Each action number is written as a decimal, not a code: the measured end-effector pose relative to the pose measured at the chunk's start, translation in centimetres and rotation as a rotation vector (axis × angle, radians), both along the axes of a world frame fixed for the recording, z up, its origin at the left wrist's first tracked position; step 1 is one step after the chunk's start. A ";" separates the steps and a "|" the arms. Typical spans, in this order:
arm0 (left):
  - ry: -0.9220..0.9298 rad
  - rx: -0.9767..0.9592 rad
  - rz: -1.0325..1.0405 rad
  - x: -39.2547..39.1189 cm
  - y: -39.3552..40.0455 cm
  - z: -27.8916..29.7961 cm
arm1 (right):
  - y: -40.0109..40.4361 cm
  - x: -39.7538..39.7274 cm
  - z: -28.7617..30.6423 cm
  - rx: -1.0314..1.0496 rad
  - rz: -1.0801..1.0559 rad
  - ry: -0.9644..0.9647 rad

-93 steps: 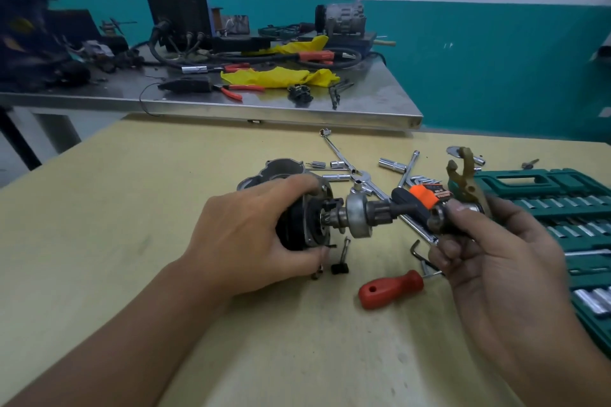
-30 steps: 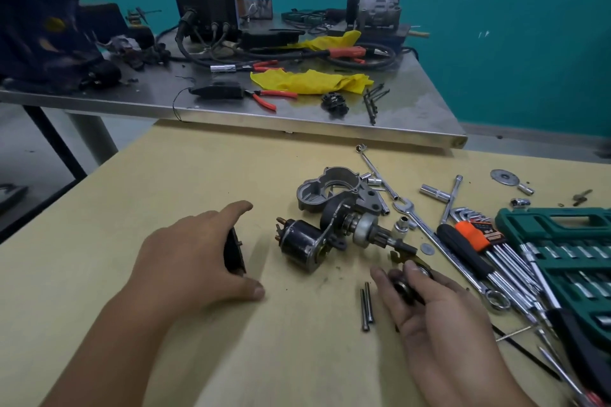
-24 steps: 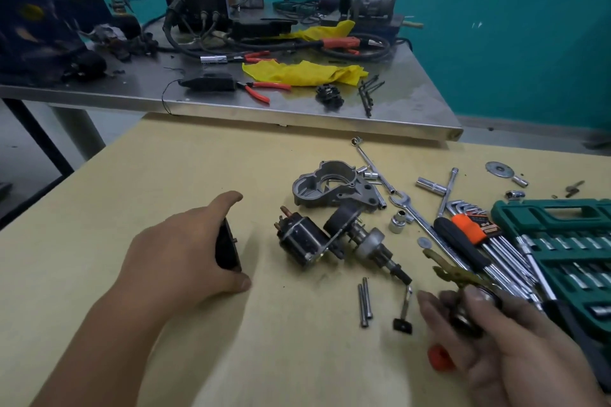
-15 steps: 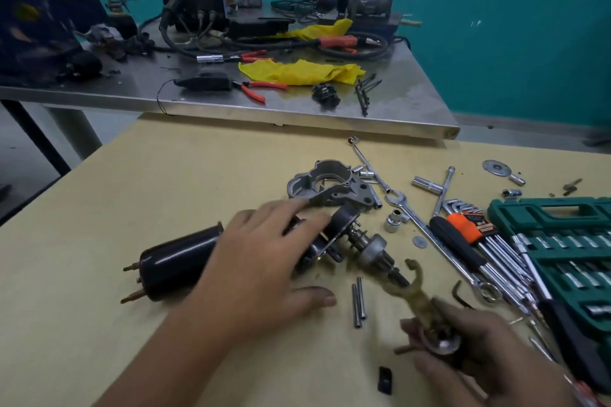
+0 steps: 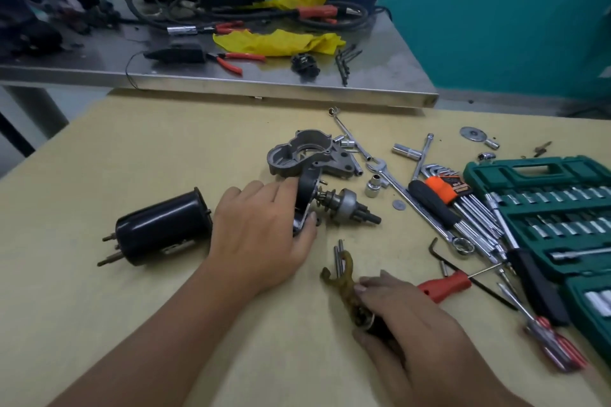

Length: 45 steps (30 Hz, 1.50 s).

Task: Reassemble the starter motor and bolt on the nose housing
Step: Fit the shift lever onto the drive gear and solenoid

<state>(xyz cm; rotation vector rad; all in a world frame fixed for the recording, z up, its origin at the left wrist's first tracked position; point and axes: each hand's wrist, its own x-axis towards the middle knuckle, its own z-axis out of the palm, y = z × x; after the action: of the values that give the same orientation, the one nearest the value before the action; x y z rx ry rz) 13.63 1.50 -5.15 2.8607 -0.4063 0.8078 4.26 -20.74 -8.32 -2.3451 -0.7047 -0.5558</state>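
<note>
Brass-coloured fork lever (image 5: 340,277) half hidden under right hand (image 5: 410,324).

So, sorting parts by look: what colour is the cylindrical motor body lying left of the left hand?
Glossy black cylindrical motor body, clearest in the head view.

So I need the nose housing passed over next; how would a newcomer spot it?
On the yellow table, look just beyond the left hand. The nose housing is the dull grey cast piece, hollow and lobed, unlike the shiny sockets and wrenches right of it.
</note>
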 end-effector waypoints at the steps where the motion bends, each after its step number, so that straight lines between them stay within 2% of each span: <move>1: -0.028 -0.028 -0.009 -0.1 0.0 -0.2 | -0.7 0.1 0.0 -0.010 -0.016 0.002; 4: -0.068 -0.149 -0.013 -0.5 0.0 -0.5 | -0.6 -0.1 0.9 0.006 -0.013 0.006; 8: -0.106 -0.341 0.000 -1.0 0.0 0.1 | 0.2 -1.6 2.9 0.329 -0.103 -0.064; 10: -0.111 -0.487 0.004 -1.3 -0.3 0.8 | 1.1 -1.7 4.7 0.368 -0.132 -0.077; 11: -0.119 -0.565 -0.013 -1.4 -0.5 1.3 | 1.7 -1.2 5.9 0.401 -0.151 0.029; 13: -0.183 -0.665 -0.087 -1.6 -0.8 2.2 | 3.1 0.9 8.1 0.636 -0.138 0.522; 15: -0.276 -0.634 -0.167 -2.1 -1.2 2.8 | 4.6 3.1 9.7 0.894 0.049 1.002; 16: -0.323 -0.580 -0.185 -2.4 -1.4 2.8 | 5.7 3.9 10.1 0.995 0.156 1.095; 17: -0.361 -0.522 -0.187 -2.7 -1.7 2.9 | 6.9 4.3 10.5 1.079 0.211 1.114; 19: -0.404 -0.431 -0.188 -2.8 -2.0 3.1 | 8.9 4.7 10.1 1.262 0.179 1.090; 21: -0.389 -0.340 -0.309 -2.5 -1.4 3.8 | 9.6 4.9 9.1 1.410 0.131 1.077; 23: -0.247 -0.324 -0.552 -2.1 0.4 4.6 | 9.0 5.5 8.3 1.416 0.138 1.080; 24: -0.153 -0.377 -0.629 -1.9 1.7 4.9 | 8.4 5.9 8.1 1.397 0.128 1.068; 25: -0.095 -0.421 -0.612 -1.8 3.4 5.1 | 7.8 6.2 7.8 1.383 0.118 1.046; 27: -0.021 -0.339 -0.310 -1.3 7.2 5.3 | 6.6 7.0 7.6 1.334 0.091 1.000; 28: 0.081 -0.211 -0.088 -1.1 8.9 5.4 | 6.0 7.4 7.6 1.296 0.069 0.970; 29: 0.268 -0.084 0.109 -0.9 10.2 5.6 | 5.5 7.7 7.5 1.257 0.052 0.934; 31: 0.660 -0.023 0.283 -0.5 11.5 5.6 | 4.4 8.4 7.5 1.187 0.039 0.847; 32: 0.746 -0.060 0.286 -0.2 11.8 5.4 | 4.0 8.6 7.6 1.158 0.050 0.805; 38: 0.724 -0.131 0.121 0.0 12.1 4.3 | 4.3 8.8 8.8 1.277 0.147 0.775; 42: 0.386 -0.574 -0.171 -0.6 9.7 4.3 | 4.4 9.1 8.6 1.337 0.152 0.860; 45: 0.268 -0.788 -0.384 -1.0 6.7 3.4 | 4.7 8.8 8.5 1.326 0.182 0.880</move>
<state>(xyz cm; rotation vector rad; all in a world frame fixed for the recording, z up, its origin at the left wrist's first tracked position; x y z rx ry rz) 12.67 8.25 -1.72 2.0280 -0.4514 0.3785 13.08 -15.99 0.19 -1.0367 -0.0223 0.1478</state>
